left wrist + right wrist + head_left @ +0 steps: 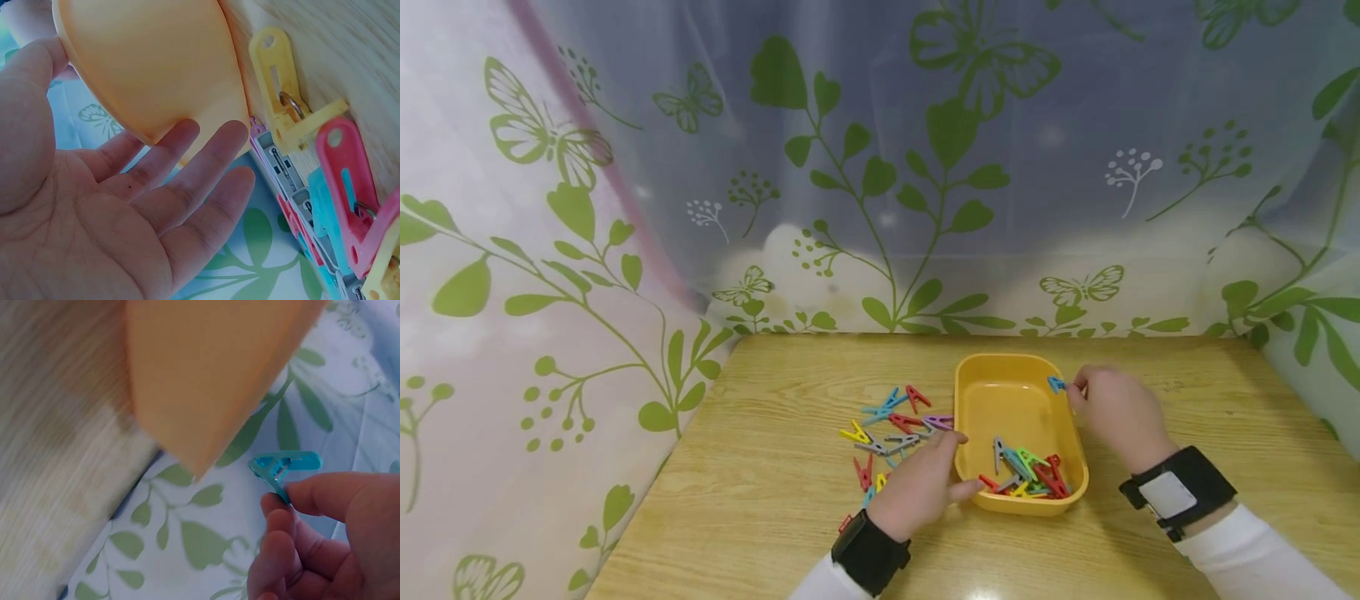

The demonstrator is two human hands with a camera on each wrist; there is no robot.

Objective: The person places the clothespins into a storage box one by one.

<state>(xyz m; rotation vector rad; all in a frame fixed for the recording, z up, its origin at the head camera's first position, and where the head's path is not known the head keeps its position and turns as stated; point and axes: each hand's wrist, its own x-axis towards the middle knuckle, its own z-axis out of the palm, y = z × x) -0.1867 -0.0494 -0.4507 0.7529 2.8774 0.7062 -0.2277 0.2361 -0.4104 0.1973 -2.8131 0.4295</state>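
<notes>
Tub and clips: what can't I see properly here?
Head view: a loose yellow clip, partly hidden by the left grip.
Head view: bottom of the clip pile, covered by its top.
Left wrist view: the lower-right clip, cut off by the edge.
Right wrist view: inside the tub, hidden by its wall.

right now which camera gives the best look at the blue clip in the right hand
The right wrist view: the blue clip is large and unobstructed except where the right hand pinches it. The head view shows it small, by the yellow tray's right rim. The left wrist view shows other clips, not this one.
</notes>
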